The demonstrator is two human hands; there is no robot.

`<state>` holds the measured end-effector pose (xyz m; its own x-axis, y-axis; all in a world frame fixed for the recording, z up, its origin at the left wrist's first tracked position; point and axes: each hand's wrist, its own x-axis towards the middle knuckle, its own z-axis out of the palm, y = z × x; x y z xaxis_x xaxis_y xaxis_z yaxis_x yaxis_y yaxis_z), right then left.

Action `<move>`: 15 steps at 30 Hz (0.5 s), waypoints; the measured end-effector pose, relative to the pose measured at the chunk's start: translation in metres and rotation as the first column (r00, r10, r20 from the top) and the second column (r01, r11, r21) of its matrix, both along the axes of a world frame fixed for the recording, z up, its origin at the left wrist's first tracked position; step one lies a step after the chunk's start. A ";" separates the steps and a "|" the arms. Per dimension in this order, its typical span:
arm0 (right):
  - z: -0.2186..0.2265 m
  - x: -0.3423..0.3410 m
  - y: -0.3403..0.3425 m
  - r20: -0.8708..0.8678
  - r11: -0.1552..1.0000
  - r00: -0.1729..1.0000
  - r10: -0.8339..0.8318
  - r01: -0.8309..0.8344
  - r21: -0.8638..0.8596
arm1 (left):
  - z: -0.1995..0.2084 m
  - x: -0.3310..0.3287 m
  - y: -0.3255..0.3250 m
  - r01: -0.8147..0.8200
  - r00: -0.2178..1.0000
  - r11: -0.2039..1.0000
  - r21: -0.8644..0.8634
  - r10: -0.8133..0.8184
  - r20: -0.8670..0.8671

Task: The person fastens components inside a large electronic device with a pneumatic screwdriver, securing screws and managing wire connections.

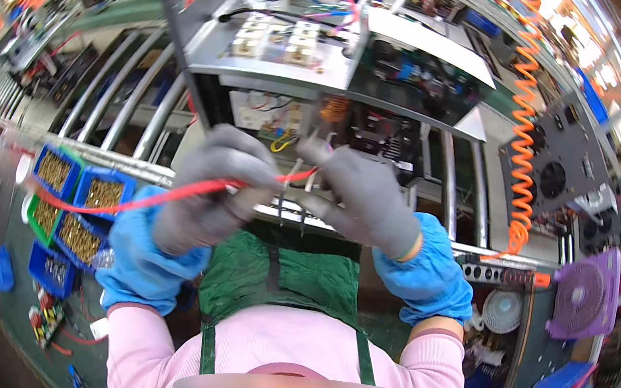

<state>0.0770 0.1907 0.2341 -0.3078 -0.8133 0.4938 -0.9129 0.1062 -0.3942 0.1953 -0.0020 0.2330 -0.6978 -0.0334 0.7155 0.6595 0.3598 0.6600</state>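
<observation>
Grey-gloved left hand [213, 203] curled around a long, flexible red cable [174, 194], apparently steadying its end just beside the half-curled, grey-gloved right hand [365, 194], whose grip motion blur leaves uncertain.

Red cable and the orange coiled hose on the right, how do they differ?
The red cable bends in one smooth curve, while the orange hose winds in many tight loops. The red cable runs mostly crosswise, whereas the orange hose runs up and down the picture. The left hand grips the red cable; neither hand touches the orange hose. Both are long and slender.
</observation>
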 end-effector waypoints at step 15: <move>0.001 -0.071 0.125 0.133 0.658 0.828 -0.545 0.520 -0.545 | 0.003 -0.181 0.124 -0.154 0.974 0.719 -0.678 -0.005 -0.227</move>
<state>0.0060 0.3157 0.2354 -0.5744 -0.1102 0.8112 -0.7833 0.3618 -0.5055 0.0144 0.1220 0.2357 -0.5557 0.4767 0.6811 0.6964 0.7144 0.0682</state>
